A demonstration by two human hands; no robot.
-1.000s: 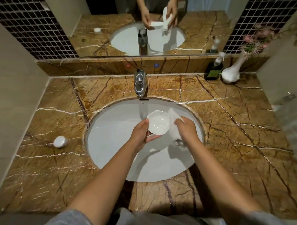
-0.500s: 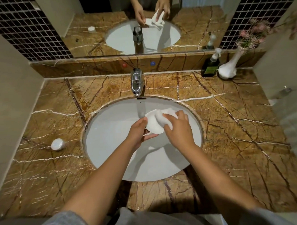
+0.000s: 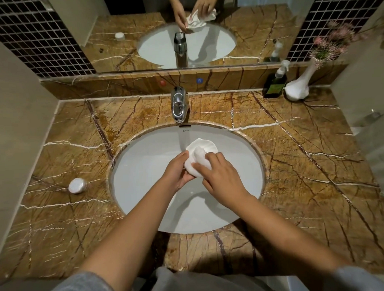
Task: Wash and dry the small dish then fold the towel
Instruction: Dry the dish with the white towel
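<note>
Over the white sink basin (image 3: 144, 186) my left hand (image 3: 176, 172) holds the small white dish (image 3: 205, 143) by its left edge. Only the dish's upper rim shows. My right hand (image 3: 220, 179) presses a white towel (image 3: 197, 164) into the dish's face, fingers bunched in the cloth. The towel covers most of the dish. Both hands meet just right of the basin's middle, below the chrome faucet (image 3: 179, 106). No water stream is visible.
The brown marble counter (image 3: 307, 163) surrounds the basin. A small white round lid (image 3: 77, 185) lies at the left. A dark soap pump bottle (image 3: 275, 83) and a white vase with pink flowers (image 3: 299, 85) stand at the back right. A mirror runs along the back wall.
One second ago the dish was bare in my left hand and the towel hung beside it in my right. The towel has since moved left onto the dish and now covers it.
</note>
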